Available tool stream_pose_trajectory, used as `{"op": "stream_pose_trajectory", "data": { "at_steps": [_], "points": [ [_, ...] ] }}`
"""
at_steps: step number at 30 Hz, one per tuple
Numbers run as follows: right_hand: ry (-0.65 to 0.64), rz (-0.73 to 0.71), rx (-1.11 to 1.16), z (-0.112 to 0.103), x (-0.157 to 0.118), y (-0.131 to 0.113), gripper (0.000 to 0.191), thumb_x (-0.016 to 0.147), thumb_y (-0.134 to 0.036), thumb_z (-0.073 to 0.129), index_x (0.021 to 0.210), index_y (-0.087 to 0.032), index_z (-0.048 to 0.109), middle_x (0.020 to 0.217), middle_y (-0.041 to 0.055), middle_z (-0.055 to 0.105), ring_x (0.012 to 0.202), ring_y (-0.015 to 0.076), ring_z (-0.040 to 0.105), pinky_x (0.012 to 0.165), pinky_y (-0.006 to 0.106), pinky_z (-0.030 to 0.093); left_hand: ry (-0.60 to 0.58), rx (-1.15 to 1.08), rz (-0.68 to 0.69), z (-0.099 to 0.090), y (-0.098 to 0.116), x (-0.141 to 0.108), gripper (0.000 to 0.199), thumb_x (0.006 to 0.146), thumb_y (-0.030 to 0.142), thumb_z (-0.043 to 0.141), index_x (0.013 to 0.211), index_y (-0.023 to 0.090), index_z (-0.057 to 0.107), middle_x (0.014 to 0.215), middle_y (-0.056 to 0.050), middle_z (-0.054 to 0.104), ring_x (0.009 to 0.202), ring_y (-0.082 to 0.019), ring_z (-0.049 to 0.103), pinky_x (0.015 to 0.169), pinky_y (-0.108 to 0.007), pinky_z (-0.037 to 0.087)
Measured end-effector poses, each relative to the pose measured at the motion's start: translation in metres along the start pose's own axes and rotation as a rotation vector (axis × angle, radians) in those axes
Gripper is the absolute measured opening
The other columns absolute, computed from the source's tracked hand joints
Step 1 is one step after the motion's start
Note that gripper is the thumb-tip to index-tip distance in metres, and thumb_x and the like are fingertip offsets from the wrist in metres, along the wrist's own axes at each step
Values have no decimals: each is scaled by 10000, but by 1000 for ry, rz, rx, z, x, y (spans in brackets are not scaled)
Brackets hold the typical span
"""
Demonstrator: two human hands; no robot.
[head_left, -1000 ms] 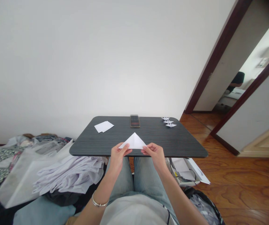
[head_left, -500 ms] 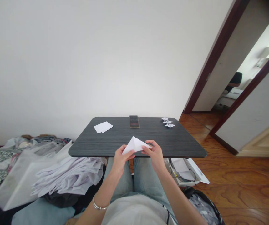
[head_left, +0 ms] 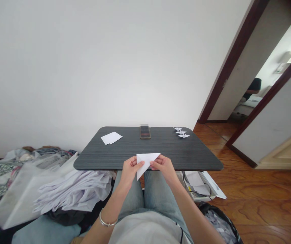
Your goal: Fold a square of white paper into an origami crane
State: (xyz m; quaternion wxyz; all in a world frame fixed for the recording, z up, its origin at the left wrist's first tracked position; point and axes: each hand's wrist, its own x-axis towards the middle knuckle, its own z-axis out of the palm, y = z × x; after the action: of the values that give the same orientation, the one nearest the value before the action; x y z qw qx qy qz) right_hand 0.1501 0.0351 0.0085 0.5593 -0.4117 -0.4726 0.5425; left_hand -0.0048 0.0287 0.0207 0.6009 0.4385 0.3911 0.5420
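Pinching paper triangle point(head_left: 145, 162), left hand point(head_left: 130, 171), right hand point(head_left: 162, 167), fingers point(head_left: 140, 164) pressed, long axis slanting down-left

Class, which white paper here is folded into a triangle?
The triangle between the left hand and right hand; the flat sheets and paper cranes lie on the table.

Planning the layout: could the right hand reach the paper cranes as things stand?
Probably yes, once it releases: the right hand holds the folded white paper, and nothing shows on the dark tabletop between it and the paper cranes.
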Motion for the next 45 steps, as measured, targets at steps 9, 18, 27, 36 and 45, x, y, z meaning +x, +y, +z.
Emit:
{"op": "stream_pose_trajectory", "data": {
  "at_steps": [9, 18, 27, 36, 45],
  "points": [
    [-4, 8, 13, 5, -6, 1, 257, 572, -346, 756, 717, -145, 685, 572, 13, 648, 481, 127, 584, 488, 240, 514, 27, 14, 25, 2, -3, 1, 370, 572, 280, 759, 885, 120, 646, 825, -80, 722, 668, -175, 653, 610, -244, 476],
    [-49, 52, -30, 8, -7, 3, 233, 589, -361, 738, 597, -144, 654, 514, 12, 632, 424, 105, 552, 438, 205, 480, 60, 22, 29, 5, -1, -1, 359, 571, 273, 757, 867, 110, 634, 766, -70, 718, 595, -156, 633, 537, -220, 454],
    [30, -21, 6, 7, -6, -3, 249, 591, -384, 727, 564, -162, 618, 482, -12, 596, 379, 94, 502, 394, 205, 427, 40, 4, 31, 4, -1, -2, 365, 582, 259, 751, 899, 126, 630, 794, -67, 725, 655, -172, 657, 611, -242, 480],
    [109, -78, 66, -2, -3, -11, 211, 637, -328, 711, 580, -161, 594, 503, -29, 567, 395, 67, 468, 393, 177, 392, 78, 26, 18, 5, 6, -4, 355, 551, 249, 763, 852, 117, 629, 789, -72, 727, 658, -181, 659, 596, -241, 476],
    [21, -35, 25, 12, -10, -1, 221, 626, -322, 704, 550, -156, 580, 462, -32, 548, 375, 71, 443, 385, 188, 373, 104, 20, 54, 9, 4, -3, 316, 562, 242, 756, 817, 125, 612, 716, -42, 722, 577, -154, 640, 533, -214, 454]
  ]
}}
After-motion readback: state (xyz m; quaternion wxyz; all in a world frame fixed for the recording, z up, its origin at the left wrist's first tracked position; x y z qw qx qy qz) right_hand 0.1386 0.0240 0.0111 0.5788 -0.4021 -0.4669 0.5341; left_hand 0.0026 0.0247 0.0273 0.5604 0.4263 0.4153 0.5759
